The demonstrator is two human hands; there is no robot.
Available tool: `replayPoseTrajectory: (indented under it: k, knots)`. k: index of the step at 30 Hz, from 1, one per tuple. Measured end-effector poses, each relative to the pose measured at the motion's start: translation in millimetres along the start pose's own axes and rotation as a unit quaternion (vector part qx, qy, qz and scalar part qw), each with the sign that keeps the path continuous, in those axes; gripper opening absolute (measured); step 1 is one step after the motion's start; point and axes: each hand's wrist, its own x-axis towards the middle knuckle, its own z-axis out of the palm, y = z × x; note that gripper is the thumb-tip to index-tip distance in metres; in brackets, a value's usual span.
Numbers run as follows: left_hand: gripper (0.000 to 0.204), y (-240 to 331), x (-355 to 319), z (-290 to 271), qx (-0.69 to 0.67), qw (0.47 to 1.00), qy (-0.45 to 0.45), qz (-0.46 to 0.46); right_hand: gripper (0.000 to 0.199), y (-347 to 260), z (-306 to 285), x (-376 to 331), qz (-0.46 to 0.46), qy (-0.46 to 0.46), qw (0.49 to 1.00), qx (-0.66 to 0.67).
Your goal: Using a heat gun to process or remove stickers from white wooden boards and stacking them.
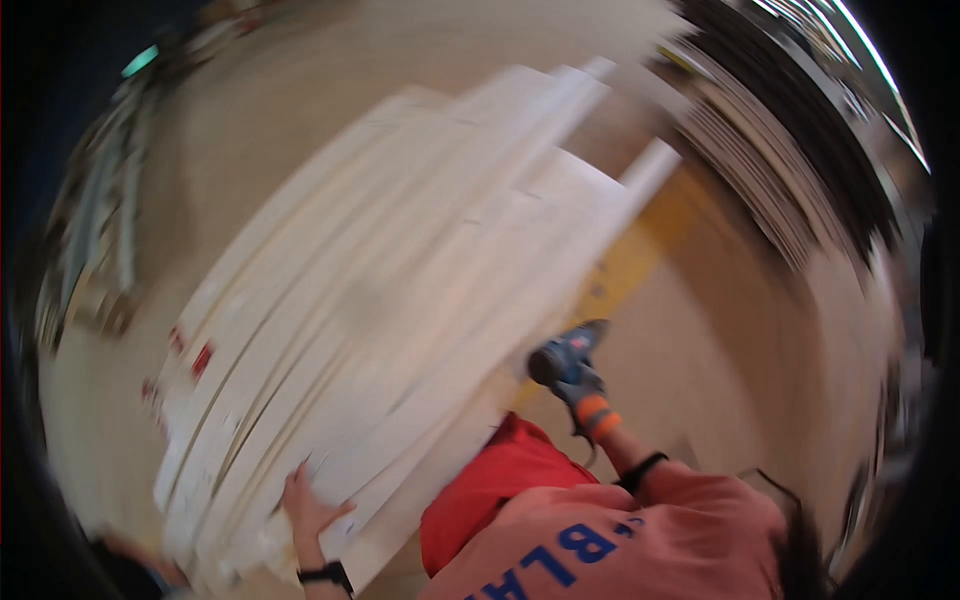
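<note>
just under left hand (312, 512): white boards (400, 310)

Single head view, looking steeply down, close over white boards (400, 300), motion-blurred

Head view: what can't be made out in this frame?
- White boards: motion blur smears edges; count unclear.
- Blue power tool in a co-worker's gloved hand: blurred, kind unclear.
- Left hand on the boards: fingertips blurred.
- Right hand: outside the frame.
</note>
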Motion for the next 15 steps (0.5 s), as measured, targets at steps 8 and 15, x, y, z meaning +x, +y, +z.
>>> replayPoseTrajectory:
  k: [8, 15]
  knots:
    - [0.091, -13.7, 32.0, 23.6, 0.023, 0.995, 0.029, 0.088, 0.041, 141.8, 19.7, -25.9, 0.351, -0.030, 0.925, 0.141]
    - [0.107, -20.4, 15.9, -2.3, 0.054, 0.994, -0.042, 0.083, 0.048, 385.9, 134.1, -9.9, 0.134, 0.035, 0.976, -0.170]
